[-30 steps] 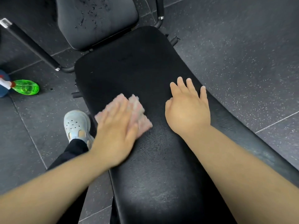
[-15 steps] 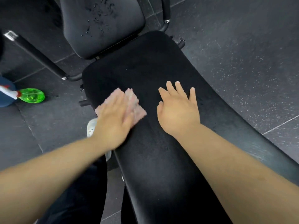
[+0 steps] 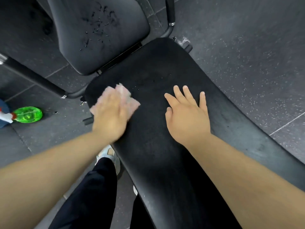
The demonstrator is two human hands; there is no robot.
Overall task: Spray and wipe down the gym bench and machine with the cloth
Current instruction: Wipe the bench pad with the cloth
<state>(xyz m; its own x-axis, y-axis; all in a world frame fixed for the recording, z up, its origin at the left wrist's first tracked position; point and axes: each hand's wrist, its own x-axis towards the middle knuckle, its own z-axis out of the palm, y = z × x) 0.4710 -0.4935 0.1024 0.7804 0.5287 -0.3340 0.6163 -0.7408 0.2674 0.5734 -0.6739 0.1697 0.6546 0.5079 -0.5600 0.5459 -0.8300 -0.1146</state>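
A long black padded bench [image 3: 153,142] runs from the bottom right up to the middle of the view. My left hand [image 3: 110,116] lies flat on a pink cloth [image 3: 130,99] and presses it onto the bench's left side near the far end; the hand and cloth are motion-blurred. My right hand [image 3: 188,114] rests palm down on the pad with straight, spread fingers, holding nothing. A green spray bottle [image 3: 27,114] with a red and white nozzle lies on the floor at the left.
Beyond the bench stands a dark seat pad [image 3: 102,32] with cracked, flaking patches. Black frame tubes [image 3: 33,76] run along the left and at the top [image 3: 170,12]. My leg and light shoe [image 3: 107,154] stand left of the bench on grey speckled floor tiles [image 3: 247,38].
My left hand has slid the cloth up the bench toward its far end. My right hand stayed flat on the pad. The view shifted forward.
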